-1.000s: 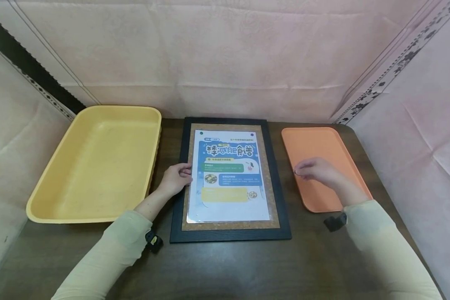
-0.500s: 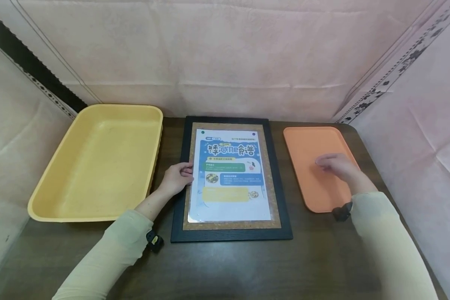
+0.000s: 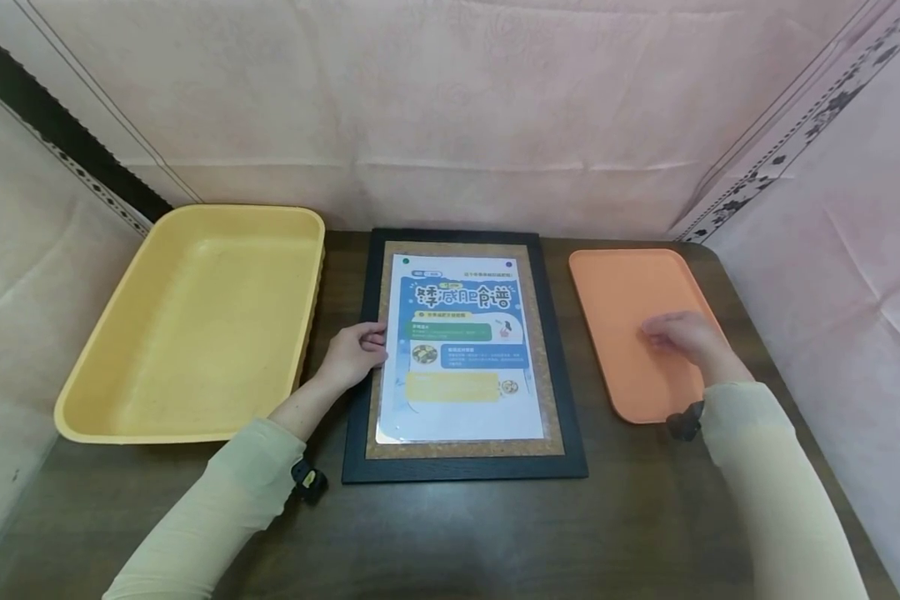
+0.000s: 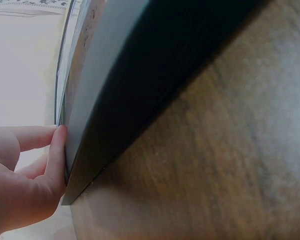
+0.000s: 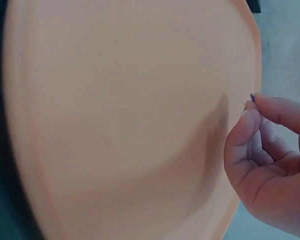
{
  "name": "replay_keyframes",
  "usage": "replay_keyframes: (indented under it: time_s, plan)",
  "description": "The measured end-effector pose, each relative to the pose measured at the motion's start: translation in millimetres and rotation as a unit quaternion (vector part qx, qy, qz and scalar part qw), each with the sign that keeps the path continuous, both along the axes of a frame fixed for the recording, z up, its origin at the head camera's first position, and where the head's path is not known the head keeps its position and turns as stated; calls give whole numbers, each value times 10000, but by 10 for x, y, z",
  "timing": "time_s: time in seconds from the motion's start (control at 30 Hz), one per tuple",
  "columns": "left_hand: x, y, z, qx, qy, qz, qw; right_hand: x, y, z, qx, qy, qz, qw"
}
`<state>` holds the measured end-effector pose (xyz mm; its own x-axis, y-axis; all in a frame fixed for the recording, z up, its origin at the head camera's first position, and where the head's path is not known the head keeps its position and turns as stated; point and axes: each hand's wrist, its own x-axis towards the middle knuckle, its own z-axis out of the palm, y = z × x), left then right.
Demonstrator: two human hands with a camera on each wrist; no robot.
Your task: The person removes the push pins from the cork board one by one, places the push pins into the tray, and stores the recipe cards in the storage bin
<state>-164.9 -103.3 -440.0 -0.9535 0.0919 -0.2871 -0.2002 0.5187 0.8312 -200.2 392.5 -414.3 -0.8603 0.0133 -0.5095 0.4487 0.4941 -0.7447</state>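
Brown table (image 3: 450,533), right hand (image 3: 686,336) now farther right over orange tray (image 3: 622,292).

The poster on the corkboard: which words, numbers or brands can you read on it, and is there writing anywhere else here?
"减肥食谱": large title on the poster; one stylised character before it is unclear.
Label above the title and line at top right: too small to read.
Yellow strip below the title: too blurred.
Green box and blue box: lettering too small.
Yellow tray, orange tray: no writing seen.
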Motion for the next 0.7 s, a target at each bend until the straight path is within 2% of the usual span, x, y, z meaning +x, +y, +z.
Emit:
replay_keyframes:
  time_s: [0.4, 0.7]
  plan:
    - [2, -24, -70, 16, 146, -128, 9998, 71, 8, -72, 759, 2, 304, 9967]
    - [0, -44, -47, 10, 185, -158, 9997, 47, -5, -89, 655, 83, 300, 9974]
